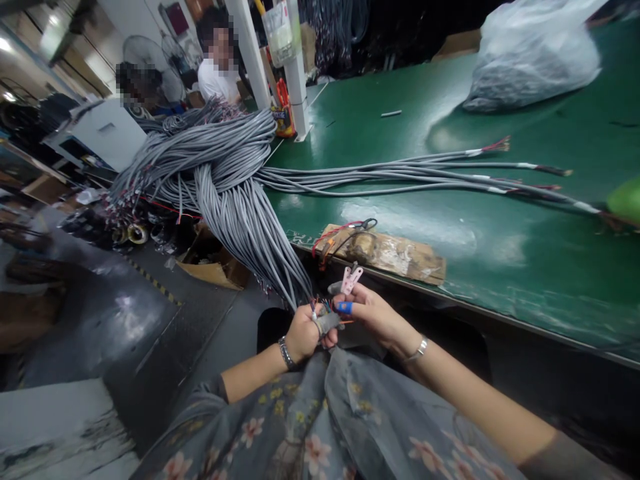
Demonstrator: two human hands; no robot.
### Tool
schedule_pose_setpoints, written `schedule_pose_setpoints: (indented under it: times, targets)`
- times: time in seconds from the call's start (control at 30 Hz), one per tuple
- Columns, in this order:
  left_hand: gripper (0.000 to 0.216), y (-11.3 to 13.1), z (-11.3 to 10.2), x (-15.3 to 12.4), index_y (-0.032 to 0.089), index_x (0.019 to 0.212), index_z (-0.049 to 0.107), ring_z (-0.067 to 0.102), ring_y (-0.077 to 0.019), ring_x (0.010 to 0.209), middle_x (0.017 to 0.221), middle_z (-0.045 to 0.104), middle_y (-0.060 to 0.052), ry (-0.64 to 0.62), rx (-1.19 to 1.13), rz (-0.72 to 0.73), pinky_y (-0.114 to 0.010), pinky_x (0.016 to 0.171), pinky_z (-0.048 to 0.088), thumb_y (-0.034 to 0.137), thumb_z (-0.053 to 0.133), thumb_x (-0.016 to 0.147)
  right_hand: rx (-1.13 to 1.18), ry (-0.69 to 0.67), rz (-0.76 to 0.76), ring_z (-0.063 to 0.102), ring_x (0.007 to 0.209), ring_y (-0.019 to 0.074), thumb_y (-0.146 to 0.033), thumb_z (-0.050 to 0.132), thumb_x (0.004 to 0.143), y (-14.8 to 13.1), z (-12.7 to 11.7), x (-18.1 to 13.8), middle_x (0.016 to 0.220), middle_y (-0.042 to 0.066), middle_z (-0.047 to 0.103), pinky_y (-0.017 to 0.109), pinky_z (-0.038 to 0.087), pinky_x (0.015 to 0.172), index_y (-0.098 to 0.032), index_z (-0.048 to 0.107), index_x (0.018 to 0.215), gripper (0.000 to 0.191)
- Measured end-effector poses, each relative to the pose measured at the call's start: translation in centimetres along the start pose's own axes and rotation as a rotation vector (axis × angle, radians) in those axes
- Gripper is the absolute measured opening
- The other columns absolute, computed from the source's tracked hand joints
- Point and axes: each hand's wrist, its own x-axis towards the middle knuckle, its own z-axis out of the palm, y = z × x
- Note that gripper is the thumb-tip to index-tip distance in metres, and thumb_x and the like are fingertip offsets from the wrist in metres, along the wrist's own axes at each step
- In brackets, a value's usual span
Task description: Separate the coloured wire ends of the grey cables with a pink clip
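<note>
My left hand is closed around the end of a grey cable that hangs from a thick bundle of grey cables; thin coloured wires fan out of the cable end between my hands. My right hand is pinched on a small pink tool that sticks up above the fingers, and one fingertip wears blue tape. Both hands hover over my lap, just below the edge of the green table.
Several grey cables with stripped ends lie across the green table. A worn cardboard pad with red wires sits at the table edge. A full plastic bag lies far right. Two people sit at the far left back. Cardboard boxes stand on the floor.
</note>
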Motion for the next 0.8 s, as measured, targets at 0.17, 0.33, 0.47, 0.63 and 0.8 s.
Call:
schedule_pose_setpoints:
  times: [0.17,0.33,0.47,0.63,0.8]
  targets:
    - [0.04,-0.1,-0.2,0.0,0.016,0.053,0.053,0.042,-0.0073,0.032,0.04,0.053,0.001,-0.018,0.033,-0.001,-0.02,0.036,0.03,0.052,0.069,0.061,-0.06,0.014,-0.041,0.051,0.058,0.0105,-0.022,0.076,0.053,0.2,0.1,0.2,0.063,-0.005,0.058,0.025,0.037,0.057,-0.019,0.057,0.076,0.03]
    - [0.039,0.5,0.1,-0.1,0.015,0.051,0.053,0.04,-0.0065,0.031,0.039,0.051,0.001,-0.048,0.064,-0.02,-0.02,0.035,0.028,0.05,0.069,0.06,-0.046,0.041,-0.054,0.052,0.059,0.0109,-0.023,0.076,0.054,0.7,0.3,0.1,0.065,-0.005,0.059,0.026,0.039,0.059,-0.019,0.06,0.08,0.03]
    - [0.04,0.8,0.3,-0.2,0.015,0.049,0.053,0.039,-0.0062,0.029,0.037,0.049,0.001,-0.03,0.031,-0.037,-0.02,0.033,0.027,0.05,0.072,0.058,-0.008,0.046,-0.061,0.054,0.06,0.0111,-0.026,0.081,0.054,1.0,0.2,0.0,0.067,-0.004,0.063,0.026,0.041,0.06,-0.02,0.062,0.08,0.033]
    - [0.041,0.9,0.1,-0.2,0.015,0.053,0.054,0.039,-0.0069,0.027,0.036,0.05,0.002,0.012,-0.13,-0.056,-0.019,0.03,0.027,0.052,0.074,0.053,0.169,0.06,-0.023,0.058,0.065,0.0122,-0.042,0.083,0.056,1.2,-1.5,0.1,0.07,-0.001,0.066,0.025,0.045,0.063,-0.021,0.066,0.078,0.035]
    - [0.04,1.8,0.8,0.1,0.014,0.056,0.057,0.037,-0.0067,0.024,0.034,0.05,0.002,-0.021,-0.248,-0.046,-0.019,0.028,0.025,0.051,0.073,0.052,0.259,0.021,0.005,0.059,0.065,0.0135,-0.065,0.073,0.058,0.6,-2.5,1.0,0.071,0.002,0.067,0.026,0.048,0.062,-0.02,0.07,0.075,0.049]
